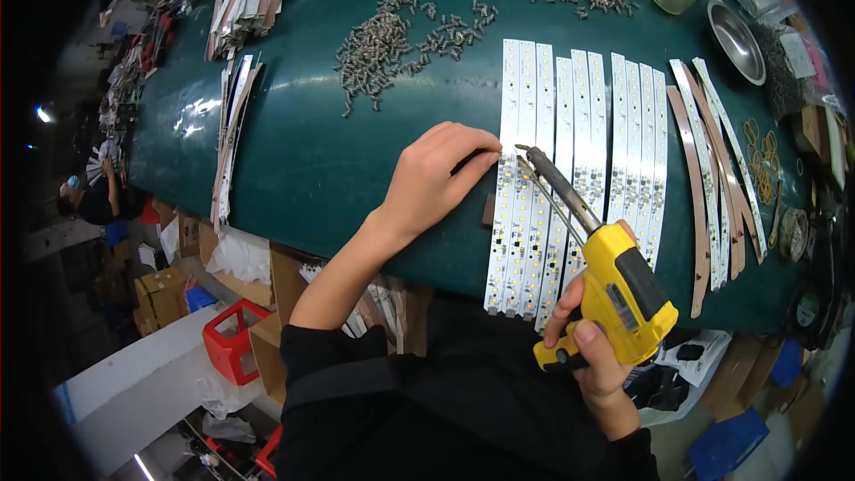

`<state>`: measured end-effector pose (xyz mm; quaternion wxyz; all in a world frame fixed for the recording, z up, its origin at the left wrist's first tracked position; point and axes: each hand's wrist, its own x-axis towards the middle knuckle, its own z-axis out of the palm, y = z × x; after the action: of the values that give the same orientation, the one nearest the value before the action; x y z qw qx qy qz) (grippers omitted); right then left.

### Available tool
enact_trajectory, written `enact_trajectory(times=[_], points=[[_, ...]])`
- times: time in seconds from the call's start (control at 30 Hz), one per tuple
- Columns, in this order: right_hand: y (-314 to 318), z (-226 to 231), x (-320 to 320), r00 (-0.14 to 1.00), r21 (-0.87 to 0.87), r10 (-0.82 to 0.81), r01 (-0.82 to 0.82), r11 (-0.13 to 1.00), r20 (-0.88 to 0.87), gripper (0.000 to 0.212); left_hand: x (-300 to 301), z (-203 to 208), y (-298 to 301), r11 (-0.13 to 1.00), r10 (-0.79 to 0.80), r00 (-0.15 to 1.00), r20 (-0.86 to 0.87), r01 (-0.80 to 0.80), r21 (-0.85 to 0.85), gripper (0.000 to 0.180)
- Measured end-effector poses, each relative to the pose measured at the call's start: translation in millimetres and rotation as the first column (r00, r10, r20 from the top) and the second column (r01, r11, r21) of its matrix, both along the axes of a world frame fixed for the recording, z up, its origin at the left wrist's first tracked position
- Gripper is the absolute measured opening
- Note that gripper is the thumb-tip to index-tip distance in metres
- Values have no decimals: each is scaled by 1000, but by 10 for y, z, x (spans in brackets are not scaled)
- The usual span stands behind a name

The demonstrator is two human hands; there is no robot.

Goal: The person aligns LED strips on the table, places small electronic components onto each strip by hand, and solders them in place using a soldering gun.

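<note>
1. Over the green worktop, our left forearm reaches upward and rightward from below, its wrist bent so that the left hand points to the right.
2. Of our two hands, the left has thumb and forefinger arched toward each other, tips close together at the edge of the leftmost white LED board; whether they pinch anything, we cannot tell.
3. Our right hand comes up from the lower right, wrapped firmly around the handle of a yellow soldering gun.
4. We hold its barrel slanting up and left across the row of boards, the tip just beside our left fingertips.
5. Beyond our left hand lie heaped small metal pieces.
</note>
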<state>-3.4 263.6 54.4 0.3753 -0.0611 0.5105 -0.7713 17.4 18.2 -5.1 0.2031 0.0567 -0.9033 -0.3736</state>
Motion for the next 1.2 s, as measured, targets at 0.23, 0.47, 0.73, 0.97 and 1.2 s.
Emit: enact_trajectory(times=[0.23, 0.47, 0.73, 0.97, 1.2], points=[[2, 23, 10, 1000, 4, -26, 26, 1000, 10, 74, -14, -28, -5, 993, -8, 999, -48, 3, -116, 9], [-9, 25, 2, 1000, 40, 20, -19, 999, -14, 80, -6, -43, -20, 921, -103, 990, -101, 57, -385, 17], [-20, 34, -11, 998, 82, 70, -69, 994, -2, 78, 12, -40, -21, 984, -35, 995, -92, 18, -180, 19], [-53, 54, -18, 997, 99, 79, -80, 992, 20, 80, 36, -60, -23, 994, -1, 998, -68, -6, -113, 17], [-60, 45, -1, 993, 154, 94, -83, 985, -70, 72, 35, -90, -39, 993, -12, 997, -72, 3, -121, 16]])
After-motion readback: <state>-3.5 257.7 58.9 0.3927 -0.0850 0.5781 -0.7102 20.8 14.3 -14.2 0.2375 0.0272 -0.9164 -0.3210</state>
